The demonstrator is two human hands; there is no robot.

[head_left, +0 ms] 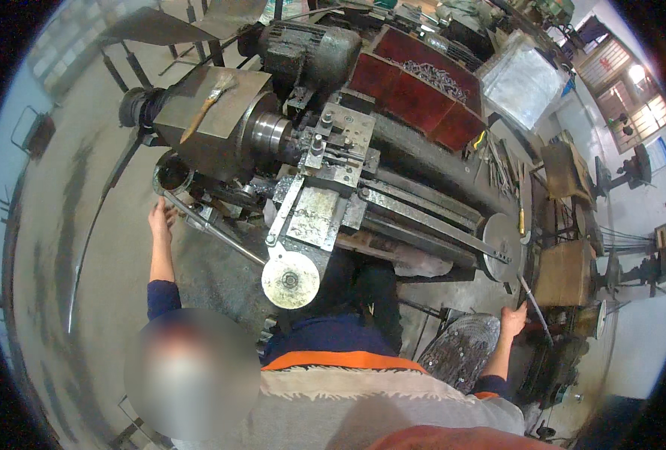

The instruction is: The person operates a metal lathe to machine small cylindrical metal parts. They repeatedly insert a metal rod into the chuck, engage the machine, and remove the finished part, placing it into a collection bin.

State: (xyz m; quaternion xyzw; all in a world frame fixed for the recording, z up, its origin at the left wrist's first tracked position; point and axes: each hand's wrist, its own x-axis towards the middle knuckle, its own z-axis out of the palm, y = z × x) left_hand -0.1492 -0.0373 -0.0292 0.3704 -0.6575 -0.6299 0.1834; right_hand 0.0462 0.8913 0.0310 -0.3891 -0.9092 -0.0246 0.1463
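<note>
In front of me stands a small oily metal lathe (325, 180). My left hand (162, 217) is at its left, fingers stretched upward, close to the upper end of a long metal lever (231, 246) and just below a round dark cup (174, 174). Whether the fingertips touch the lever I cannot tell. On the far right my right hand (512, 322) is closed beside a thin metal rod (535, 306); what lies inside its fingers is hidden. A pale round disc (291, 279) sits at the lathe's front, nearest my body.
A paintbrush (207, 109) lies on the headstock cover. Behind the lathe are a motor (310, 54) and a red bin (415, 94) holding small metal pieces. A tray of dark small parts (460, 351) is beside my right forearm. Hand tools (498, 169) lie at the right end.
</note>
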